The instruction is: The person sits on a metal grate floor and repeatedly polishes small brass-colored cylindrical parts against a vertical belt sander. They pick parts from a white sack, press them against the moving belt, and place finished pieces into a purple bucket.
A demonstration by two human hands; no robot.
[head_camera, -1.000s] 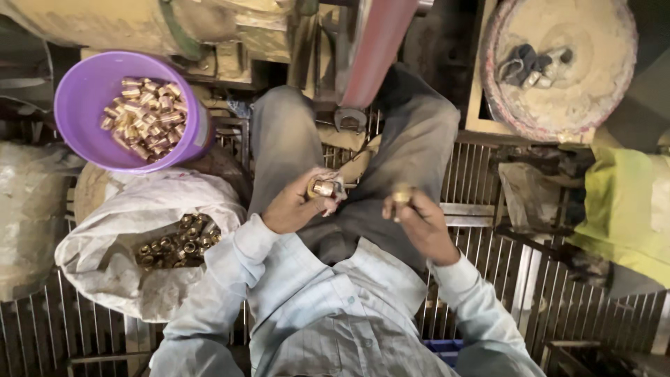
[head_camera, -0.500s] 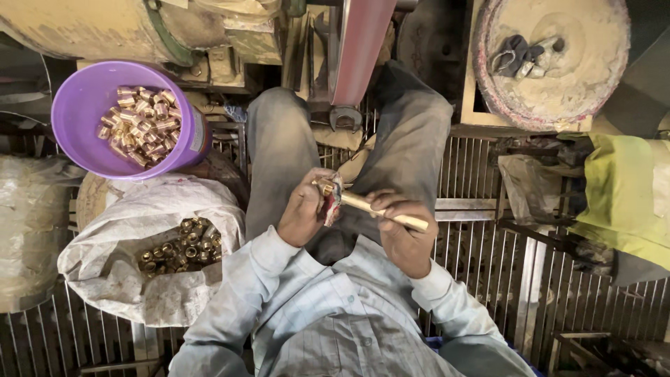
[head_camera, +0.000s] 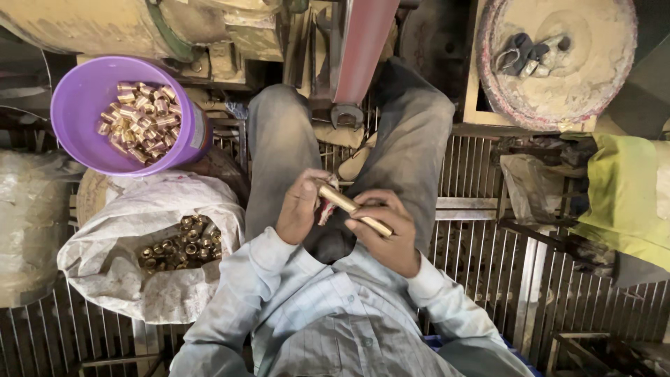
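**Brass rod gripped in both hands at frame centre**

Brass rod (head_camera: 352, 207) held slantwise over lap, right hand (head_camera: 388, 237) clamped on lower end, left hand (head_camera: 301, 207) closed around upper tip, steadying it. Purple tub (head_camera: 84, 105) of brass fittings (head_camera: 143, 120) upper left, white sack (head_camera: 112, 258) lower left, both within reach.

Both hands work close over the lap, hemmed by the two knees at 11 and 1 o'clock. At 9 o'clock the open white sack (head_camera: 112, 251) of brass fittings lies just beside the left thigh; the purple tub (head_camera: 84, 105) stands beyond it at 10. The red bar (head_camera: 363, 42) blocks 12 o'clock. Bare metal grating (head_camera: 481, 251) at 3 o'clock leaves room beside the right thigh.
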